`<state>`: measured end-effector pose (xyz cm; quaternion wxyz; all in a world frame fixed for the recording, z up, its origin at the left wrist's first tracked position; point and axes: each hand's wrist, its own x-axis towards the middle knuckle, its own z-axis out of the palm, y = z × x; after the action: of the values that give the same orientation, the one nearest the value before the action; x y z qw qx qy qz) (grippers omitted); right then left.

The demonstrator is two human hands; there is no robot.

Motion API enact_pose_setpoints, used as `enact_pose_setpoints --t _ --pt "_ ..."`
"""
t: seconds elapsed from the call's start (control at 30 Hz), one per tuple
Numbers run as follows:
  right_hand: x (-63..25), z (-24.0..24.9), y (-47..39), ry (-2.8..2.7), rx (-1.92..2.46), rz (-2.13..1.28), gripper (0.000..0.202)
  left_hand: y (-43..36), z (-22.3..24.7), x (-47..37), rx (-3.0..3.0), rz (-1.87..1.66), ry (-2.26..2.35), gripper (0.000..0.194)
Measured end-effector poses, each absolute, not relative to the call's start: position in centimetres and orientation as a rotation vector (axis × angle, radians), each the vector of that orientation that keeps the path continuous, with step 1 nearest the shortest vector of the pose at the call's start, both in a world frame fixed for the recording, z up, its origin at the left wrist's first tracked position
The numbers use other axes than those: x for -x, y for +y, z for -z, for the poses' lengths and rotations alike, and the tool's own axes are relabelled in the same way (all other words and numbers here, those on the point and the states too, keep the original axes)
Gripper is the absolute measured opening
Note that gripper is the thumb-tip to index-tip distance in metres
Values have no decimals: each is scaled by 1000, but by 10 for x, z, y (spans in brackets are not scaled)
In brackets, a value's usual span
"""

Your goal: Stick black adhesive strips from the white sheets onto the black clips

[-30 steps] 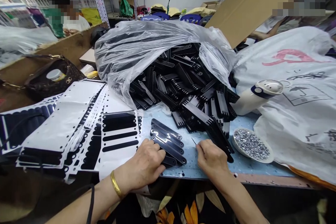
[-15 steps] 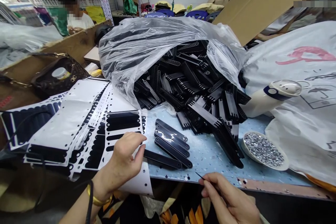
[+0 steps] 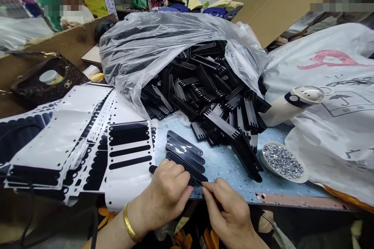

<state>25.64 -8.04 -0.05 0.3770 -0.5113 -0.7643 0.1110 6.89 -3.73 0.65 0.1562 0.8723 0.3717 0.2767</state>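
My left hand [image 3: 169, 192] is closed over a flat black bar with rounded ends [image 3: 152, 169] by the near edge of the table. Fingers curl around it, and its right end pokes out by the thumb. In a pinch, my right hand [image 3: 226, 206] holds a thin dark pointed piece [image 3: 200, 182], its tip close to that end; whether they touch is hard to see. Just behind lie several glossy black bars [image 3: 185, 151] side by side. Left of them is a white sheet with black strip stickers [image 3: 130, 162].
A clear plastic bag [image 3: 140, 42] spills a heap of black slotted pieces [image 3: 204, 85]. At right are a bowl of small silvery parts [image 3: 283, 162], a cream bottle [image 3: 289, 105] and a white sack [image 3: 336, 62]. Sticker sheets [image 3: 62, 124] and a brown handbag [image 3: 32, 85] lie left. A person [image 3: 70, 7] sits beyond.
My left hand has moved right and down from the sticker sheet onto the near black bar. My right hand has brought the thin piece left to the bar's end. The view has shifted slightly.
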Motion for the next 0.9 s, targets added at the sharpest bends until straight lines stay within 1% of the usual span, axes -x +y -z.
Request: enact_pose_setpoints --t 0.2,0.5,0.73,0.9 --pt "-259 -1 -77 -2000 1308 -250 21 -35 -1 -68 -2495 -709 1043 13" --pt "-257 -13 -72 -2108 1274 -224 26 -27 6 -66 -2472 -648 921 21" --pt "-254 -17 -69 -2180 1225 -156 27 -26 5 -65 -2434 -645 909 20" --pt "-254 -15 -71 -2180 1227 -178 27 -28 2 -65 -2426 -633 913 21"
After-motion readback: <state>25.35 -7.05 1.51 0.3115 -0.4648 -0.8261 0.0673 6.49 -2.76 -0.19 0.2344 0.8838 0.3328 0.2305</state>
